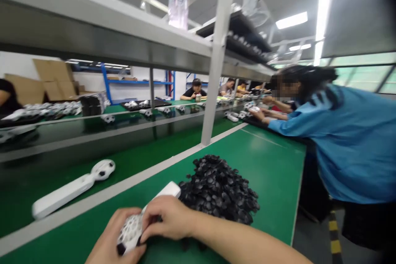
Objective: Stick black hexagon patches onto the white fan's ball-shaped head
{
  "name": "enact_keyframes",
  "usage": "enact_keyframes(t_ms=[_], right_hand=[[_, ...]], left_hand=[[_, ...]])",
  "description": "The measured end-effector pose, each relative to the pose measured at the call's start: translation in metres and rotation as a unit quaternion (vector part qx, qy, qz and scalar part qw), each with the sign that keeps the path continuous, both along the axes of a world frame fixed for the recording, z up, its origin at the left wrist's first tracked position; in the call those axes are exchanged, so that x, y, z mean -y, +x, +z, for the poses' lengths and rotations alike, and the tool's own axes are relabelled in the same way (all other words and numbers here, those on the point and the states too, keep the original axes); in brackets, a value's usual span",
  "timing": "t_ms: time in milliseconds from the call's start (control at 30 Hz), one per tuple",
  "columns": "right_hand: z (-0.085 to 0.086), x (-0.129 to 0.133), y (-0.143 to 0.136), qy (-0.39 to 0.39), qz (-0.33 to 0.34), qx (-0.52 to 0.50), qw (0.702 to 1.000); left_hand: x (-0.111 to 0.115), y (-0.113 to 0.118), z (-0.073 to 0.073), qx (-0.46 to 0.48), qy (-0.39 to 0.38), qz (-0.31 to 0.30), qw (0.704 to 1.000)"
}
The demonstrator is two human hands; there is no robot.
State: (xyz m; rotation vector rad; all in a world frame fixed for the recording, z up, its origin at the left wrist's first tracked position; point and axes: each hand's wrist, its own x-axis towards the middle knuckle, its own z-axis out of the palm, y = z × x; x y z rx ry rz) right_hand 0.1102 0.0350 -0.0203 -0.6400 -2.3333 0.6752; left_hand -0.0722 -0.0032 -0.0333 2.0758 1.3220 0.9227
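Observation:
Both my hands hold a white handheld fan [145,214] with a black-and-white football-pattern head, low over the green table [272,165]. My left hand [113,241] cups the patterned head from below. Across the fan's top lies my right hand [168,218], fingers curled and pressing on the head. Its white handle points away toward a heap of small black round parts [218,189], which lies just beyond my right hand.
A finished white fan [72,187] lies on the dark conveyor belt [93,140] to the left. A white shelf post [215,62] rises behind the heap. At right a co-worker in a blue top [349,140] leans over the table. More fans and seated people fill the far line.

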Motion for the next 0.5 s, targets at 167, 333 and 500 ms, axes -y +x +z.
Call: enact_keyframes(t_ms=[167,333,500], right_hand=[[0.008,0.01,0.003,-0.042,-0.002,-0.022,0.999],[0.011,0.009,0.005,-0.052,0.014,-0.028,0.998],[0.012,0.009,0.005,-0.043,0.009,-0.015,0.999]], left_hand=[[0.018,0.007,0.033,-0.026,-0.029,0.001,0.999],[0.018,0.007,0.031,-0.026,-0.049,0.022,0.998],[0.018,0.007,0.03,-0.031,-0.058,0.027,0.997]])
